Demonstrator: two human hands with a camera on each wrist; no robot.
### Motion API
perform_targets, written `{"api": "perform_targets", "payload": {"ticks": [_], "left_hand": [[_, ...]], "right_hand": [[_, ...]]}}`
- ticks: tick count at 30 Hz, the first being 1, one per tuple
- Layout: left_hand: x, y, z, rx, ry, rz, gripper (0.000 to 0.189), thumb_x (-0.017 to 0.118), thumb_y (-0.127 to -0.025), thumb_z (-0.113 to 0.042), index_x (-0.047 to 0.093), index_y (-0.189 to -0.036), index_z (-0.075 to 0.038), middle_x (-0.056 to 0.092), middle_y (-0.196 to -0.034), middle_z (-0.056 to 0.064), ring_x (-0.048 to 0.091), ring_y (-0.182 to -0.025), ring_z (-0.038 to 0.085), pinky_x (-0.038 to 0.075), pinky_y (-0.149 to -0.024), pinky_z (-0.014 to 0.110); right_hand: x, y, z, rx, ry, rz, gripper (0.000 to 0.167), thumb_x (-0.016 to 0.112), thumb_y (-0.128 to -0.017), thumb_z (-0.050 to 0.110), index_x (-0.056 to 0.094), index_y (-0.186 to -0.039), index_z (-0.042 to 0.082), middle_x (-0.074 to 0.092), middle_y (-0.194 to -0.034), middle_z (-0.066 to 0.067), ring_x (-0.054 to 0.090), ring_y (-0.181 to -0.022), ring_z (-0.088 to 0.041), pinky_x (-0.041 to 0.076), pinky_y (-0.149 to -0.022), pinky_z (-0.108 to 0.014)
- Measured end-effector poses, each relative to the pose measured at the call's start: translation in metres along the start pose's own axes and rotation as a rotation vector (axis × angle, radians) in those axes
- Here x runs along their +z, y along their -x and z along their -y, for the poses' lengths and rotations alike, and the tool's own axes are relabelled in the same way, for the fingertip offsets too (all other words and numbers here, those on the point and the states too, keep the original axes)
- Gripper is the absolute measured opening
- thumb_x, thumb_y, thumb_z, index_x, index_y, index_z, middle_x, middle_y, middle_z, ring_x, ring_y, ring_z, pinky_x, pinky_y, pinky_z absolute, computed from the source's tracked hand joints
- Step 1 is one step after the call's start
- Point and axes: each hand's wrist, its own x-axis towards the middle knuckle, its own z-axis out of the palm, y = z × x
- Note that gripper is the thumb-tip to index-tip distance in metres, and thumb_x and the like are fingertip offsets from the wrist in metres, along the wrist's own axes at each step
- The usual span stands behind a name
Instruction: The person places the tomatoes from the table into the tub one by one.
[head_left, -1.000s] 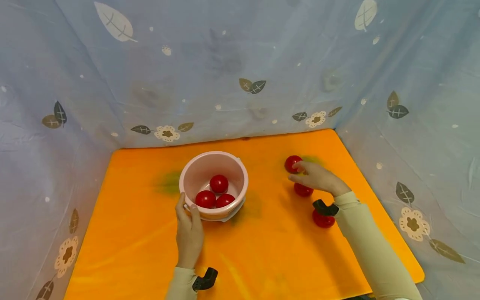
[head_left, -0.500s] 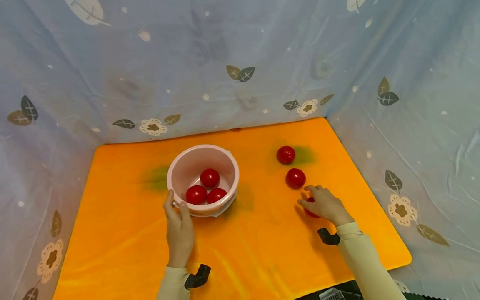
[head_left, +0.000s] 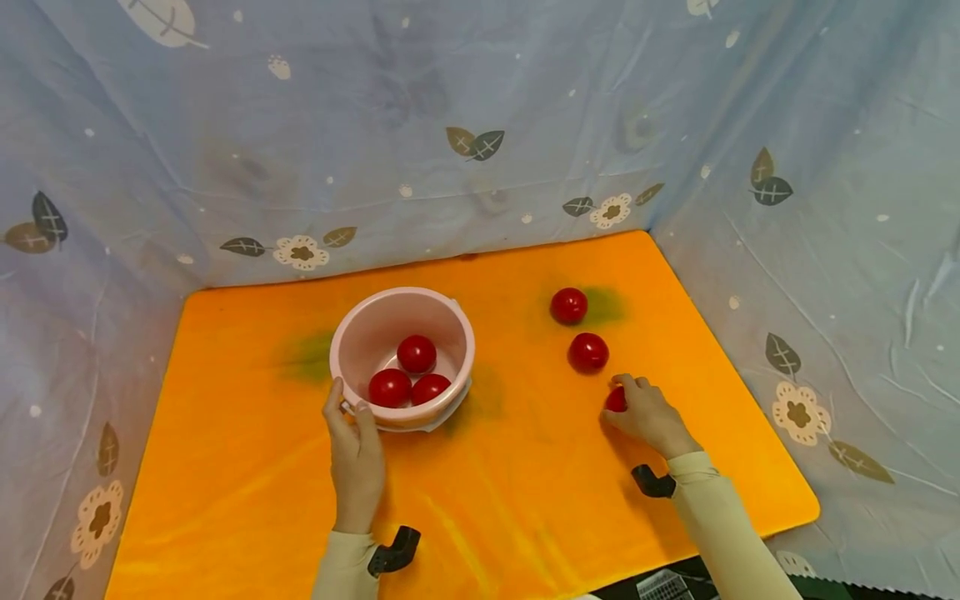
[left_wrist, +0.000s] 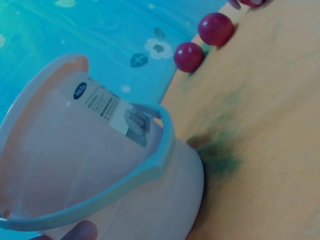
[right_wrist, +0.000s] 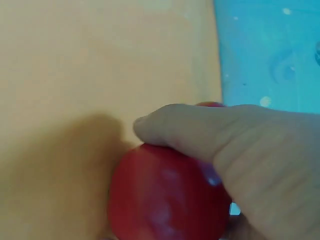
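the right hand point(head_left: 651, 418) is curled round a red ball point(head_left: 617, 400) on the orange counter point(head_left: 510, 500); gripping it looks like the step in hand. the left hand point(head_left: 357, 479) touches the pink bucket point(head_left: 378, 335) (whether it pinches it, i can't tell), where three balls point(head_left: 417, 354) lie. next seems to call for a clean lift, missing the two loose balls point(head_left: 588, 353) nearby.

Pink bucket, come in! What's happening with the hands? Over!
Right hand gripping one red ball. Left hand touching pink bucket, three balls inside. Two balls loose on orange tabletop. No obstacle seen between right hand and bucket.
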Motion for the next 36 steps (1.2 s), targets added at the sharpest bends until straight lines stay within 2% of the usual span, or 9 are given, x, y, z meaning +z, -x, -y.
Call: {"api": "perform_targets", "payload": {"ticks": [3,6,9,15,20,24,28,32,36], "left_hand": [[-0.001,0.000,0.000,0.002,0.002,0.009,0.057,0.037,-0.109,-0.042,0.017,-0.161,-0.028,0.025,-0.169,0.006,0.035,-0.148,0.038,0.027,-0.117,0.065],[-0.001,-0.001,0.002,0.004,0.000,0.011,0.058,0.037,-0.109,-0.043,0.016,-0.161,-0.027,0.024,-0.169,0.006,0.033,-0.150,0.037,0.027,-0.118,0.064],[-0.005,-0.001,0.003,0.001,-0.004,0.001,0.058,0.036,-0.109,-0.043,0.016,-0.161,-0.026,0.024,-0.169,0.006,0.033,-0.150,0.037,0.027,-0.118,0.064],[-0.006,-0.002,0.003,-0.017,-0.014,0.022,0.061,0.034,-0.108,-0.048,0.015,-0.162,-0.026,0.026,-0.168,0.006,0.036,-0.149,0.036,0.030,-0.116,0.064],[-0.005,-0.002,0.003,-0.006,-0.024,0.010,0.059,0.035,-0.108,-0.047,0.018,-0.161,-0.027,0.029,-0.167,0.008,0.042,-0.146,0.038,0.036,-0.112,0.064],[-0.011,-0.004,0.002,-0.002,-0.018,0.007,0.057,0.036,-0.108,-0.047,0.020,-0.161,-0.030,0.028,-0.167,0.004,0.047,-0.142,0.036,0.040,-0.110,0.062],[-0.016,-0.007,-0.004,0.020,-0.037,0.022,0.056,0.037,-0.108,-0.048,0.020,-0.159,-0.034,0.029,-0.166,-0.001,0.051,-0.138,0.035,0.041,-0.110,0.060],[-0.019,-0.007,-0.003,0.025,-0.067,0.038,0.058,0.035,-0.108,-0.052,0.019,-0.160,-0.032,0.030,-0.166,0.002,0.055,-0.131,0.039,0.044,-0.107,0.060],[-0.021,-0.004,0.000,0.013,-0.073,0.056,0.060,0.032,-0.107,-0.056,0.019,-0.160,-0.031,0.030,-0.166,0.005,0.058,-0.127,0.043,0.046,-0.102,0.062]], "right_hand": [[-0.013,-0.008,0.011,-0.051,-0.101,0.014,0.064,0.069,-0.095,0.032,0.046,-0.142,-0.004,0.054,-0.129,-0.032,0.060,-0.107,-0.040,0.056,-0.086,-0.049],[-0.035,-0.018,0.039,-0.109,-0.193,0.045,0.065,0.067,-0.097,0.032,0.042,-0.145,-0.004,0.051,-0.139,-0.031,0.058,-0.116,-0.042,0.054,-0.095,-0.052],[-0.061,-0.030,0.085,-0.192,-0.218,0.055,0.065,0.067,-0.097,0.034,0.041,-0.148,0.001,0.049,-0.145,-0.027,0.056,-0.122,-0.043,0.052,-0.098,-0.056],[-0.105,-0.041,0.187,-0.387,-0.179,0.039,0.061,0.070,-0.094,0.036,0.048,-0.144,0.011,0.056,-0.139,-0.014,0.060,-0.115,-0.034,0.054,-0.095,-0.050],[-0.124,-0.043,0.269,-0.563,-0.077,0.055,0.057,0.073,-0.092,0.034,0.052,-0.139,0.009,0.060,-0.133,-0.012,0.060,-0.111,-0.028,0.056,-0.094,-0.043],[-0.122,-0.046,0.329,-0.635,0.033,0.137,0.057,0.073,-0.091,0.034,0.052,-0.138,0.009,0.062,-0.127,-0.009,0.062,-0.106,-0.025,0.057,-0.089,-0.036],[-0.110,-0.052,0.363,-0.647,0.130,0.227,0.055,0.071,-0.092,0.034,0.053,-0.137,0.009,0.064,-0.120,-0.008,0.062,-0.101,-0.023,0.056,-0.086,-0.032],[-0.085,-0.060,0.379,-0.624,0.243,0.328,0.049,0.067,-0.093,0.036,0.054,-0.133,0.011,0.063,-0.116,-0.006,0.061,-0.097,-0.021,0.052,-0.086,-0.030],[-0.055,-0.066,0.381,-0.574,0.261,0.438,0.044,0.067,-0.094,0.038,0.056,-0.129,0.013,0.062,-0.118,-0.004,0.059,-0.102,-0.020,0.051,-0.091,-0.030]]}}
